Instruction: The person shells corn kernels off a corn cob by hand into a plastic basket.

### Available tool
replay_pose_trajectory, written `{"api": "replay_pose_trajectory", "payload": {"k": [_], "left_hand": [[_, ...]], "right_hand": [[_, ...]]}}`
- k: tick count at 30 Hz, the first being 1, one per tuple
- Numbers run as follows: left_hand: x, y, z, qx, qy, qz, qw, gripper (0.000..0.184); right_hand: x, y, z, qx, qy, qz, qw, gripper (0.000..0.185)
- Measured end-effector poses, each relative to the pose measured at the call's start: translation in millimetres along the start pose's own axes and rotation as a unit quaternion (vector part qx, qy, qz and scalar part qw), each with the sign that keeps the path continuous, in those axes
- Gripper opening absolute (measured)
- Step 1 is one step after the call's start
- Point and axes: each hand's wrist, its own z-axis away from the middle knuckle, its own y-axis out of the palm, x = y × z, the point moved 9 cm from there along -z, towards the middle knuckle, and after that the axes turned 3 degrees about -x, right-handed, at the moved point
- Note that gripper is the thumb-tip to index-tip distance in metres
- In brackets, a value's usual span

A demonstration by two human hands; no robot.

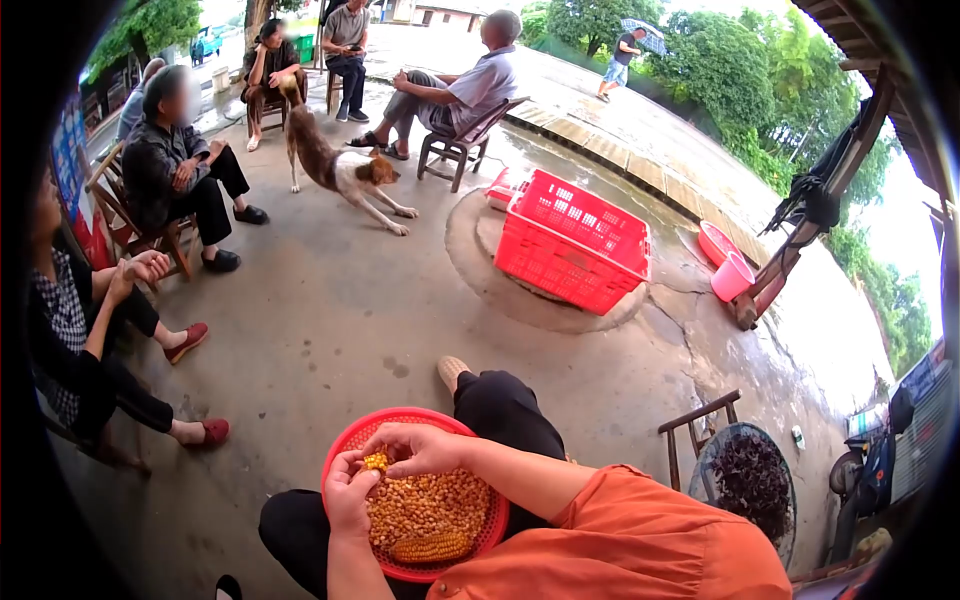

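Note:
A red plastic basket [345, 440] rests on my lap, filled with loose yellow corn kernels [430, 505]. Above its far left part, my left hand [349, 497] and my right hand [425, 449] meet, fingers closed around a corn cob [377, 461]. Only a short stretch of that cob shows between the fingers; the hands cover the rest. Another corn cob [431, 547], its rows still full of kernels, lies on the loose kernels at the basket's near side.
Ahead on the concrete stands a red crate [570, 250]. A brown and white dog [345, 180] stretches among several seated people on the left and at the back. At right are a pink bucket [733, 277], a wooden post [800, 235] and a round tray of dark dried material [750, 480].

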Motion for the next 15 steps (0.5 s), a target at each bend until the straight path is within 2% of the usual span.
{"api": "replay_pose_trajectory", "payload": {"k": [3,6,8,9,10,12,15], "left_hand": [[-1,-2,1,0.008,0.005,-0.036,0.999,0.032],[-6,1,3,0.018,0.009,-0.063,0.998,0.032],[-9,5,3,0.036,0.004,-0.075,0.997,0.035],[-11,6,0,0.045,0.041,-0.084,0.995,0.033],[-6,5,1,0.047,0.022,-0.062,0.997,0.031],[-11,5,0,0.046,0.06,-0.101,0.992,0.031],[-8,5,2,0.043,0.013,-0.038,0.998,0.033]], "right_hand": [[0,8,2,0.021,0.036,-0.024,0.999,0.045],[9,8,4,0.037,0.04,0.023,0.998,0.048],[8,11,5,0.039,0.049,-0.05,0.997,0.05],[4,9,5,0.041,0.053,-0.026,0.997,0.051],[-1,7,5,0.046,0.056,-0.008,0.997,0.051],[0,3,6,0.051,0.083,0.003,0.995,0.052],[-7,4,5,0.04,0.08,-0.12,0.989,0.052]]}}
